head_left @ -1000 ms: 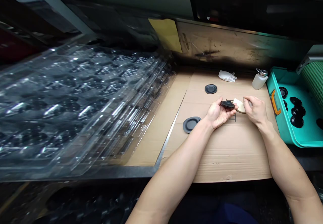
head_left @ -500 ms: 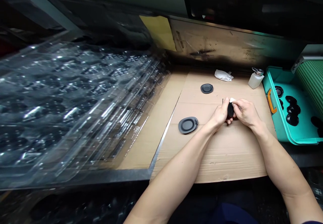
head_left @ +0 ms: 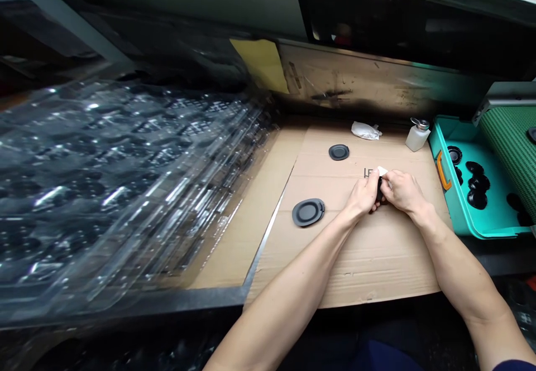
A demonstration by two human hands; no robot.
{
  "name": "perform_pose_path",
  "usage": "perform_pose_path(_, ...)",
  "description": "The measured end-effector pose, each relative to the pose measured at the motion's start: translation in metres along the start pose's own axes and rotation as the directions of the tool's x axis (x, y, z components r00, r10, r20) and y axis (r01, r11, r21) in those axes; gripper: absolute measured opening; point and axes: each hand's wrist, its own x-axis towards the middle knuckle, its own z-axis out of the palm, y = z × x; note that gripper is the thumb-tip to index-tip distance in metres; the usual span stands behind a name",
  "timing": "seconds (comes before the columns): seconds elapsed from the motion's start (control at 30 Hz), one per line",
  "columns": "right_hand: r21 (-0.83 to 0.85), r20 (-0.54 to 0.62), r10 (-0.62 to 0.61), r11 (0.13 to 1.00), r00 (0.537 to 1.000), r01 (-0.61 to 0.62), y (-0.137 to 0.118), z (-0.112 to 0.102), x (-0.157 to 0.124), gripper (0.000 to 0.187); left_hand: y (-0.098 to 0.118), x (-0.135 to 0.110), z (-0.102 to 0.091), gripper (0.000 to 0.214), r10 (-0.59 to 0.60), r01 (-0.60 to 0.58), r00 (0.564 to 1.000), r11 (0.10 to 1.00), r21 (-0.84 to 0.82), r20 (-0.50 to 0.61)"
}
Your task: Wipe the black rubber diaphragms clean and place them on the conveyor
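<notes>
Black part (head_left: 379, 191) in fingers (head_left: 372, 181); discs (head_left: 308, 212) left, bottle (head_left: 417, 137) beyond, teal bin (head_left: 497, 212) right

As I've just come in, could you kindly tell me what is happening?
A person's left grip holds a black part, with the right grip close against it. A white piece shows between them; which holds it is unclear. Two dark discs lie on the cardboard, black pieces in the bin.

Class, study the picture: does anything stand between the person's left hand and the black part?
Nothing visible does: the left hand holds the black part. The right hand is close against it, and a white piece pokes up where the hands meet; how far it reaches down between them is hidden.
</notes>
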Motion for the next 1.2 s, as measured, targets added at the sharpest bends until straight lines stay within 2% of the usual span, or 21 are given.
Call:
perform_pose_path(0.2,0.010,-0.064,-0.015,1.000,0.998,0.016,0.000,0.001,0.000,0.021,-0.003,0.001,0.001,0.076,0.043,-0.043,0.999,0.999,-0.016,0.006)
perform_pose_path(0.37,0.010,-0.010,0.011,1.000,1.000,-0.011,-0.002,0.001,0.000,0.018,-0.002,-0.001,0.000,0.074,-0.003,0.003,1.000,0.999,-0.054,-0.009)
perform_pose_path(0.5,0.023,-0.060,-0.018,1.000,0.998,0.019,-0.002,0.001,-0.001,0.021,0.002,-0.003,0.001,0.073,0.031,-0.031,1.000,0.999,-0.017,-0.001)
perform_pose_path(0.67,0.023,-0.007,0.012,1.000,1.000,-0.012,-0.005,-0.003,-0.001,0.020,0.003,-0.005,0.000,0.071,0.015,-0.016,1.000,0.999,-0.045,-0.025)
perform_pose_path(0.83,0.026,-0.033,0.023,0.999,0.999,-0.022,-0.011,-0.005,0.001,0.021,-0.002,-0.004,-0.001,0.069,0.067,-0.068,0.997,0.998,-0.001,-0.034)
perform_pose_path(0.9,0.034,-0.032,0.050,0.998,0.998,-0.049,-0.010,-0.004,0.000,0.019,-0.001,-0.002,-0.002,0.065,0.031,-0.031,0.999,0.998,-0.053,-0.017)
perform_pose_path(0.93,0.043,-0.040,0.068,0.997,0.997,-0.066,-0.008,-0.003,0.000,0.019,0.002,-0.001,-0.004,0.064,-0.013,0.015,1.000,0.991,-0.134,0.013)
perform_pose_path(1.0,0.070,-0.096,0.109,0.992,0.989,-0.103,-0.003,-0.001,-0.002,0.021,0.009,0.001,-0.010,0.063,-0.129,0.166,0.984,0.912,-0.376,0.122)
perform_pose_path(1.07,0.106,-0.194,0.149,0.986,0.970,-0.130,0.005,0.001,-0.002,0.024,0.018,0.002,-0.020,0.064,-0.219,0.331,0.942,0.723,-0.606,0.253)
perform_pose_path(1.13,0.135,-0.283,0.186,0.979,0.941,-0.152,0.015,0.004,0.000,0.026,0.025,0.002,-0.029,0.065,-0.261,0.424,0.905,0.533,-0.732,0.335)
perform_pose_path(1.2,0.152,-0.331,0.213,0.973,0.919,-0.171,0.025,0.006,0.002,0.027,0.029,0.001,-0.035,0.064,-0.269,0.453,0.890,0.421,-0.786,0.369)
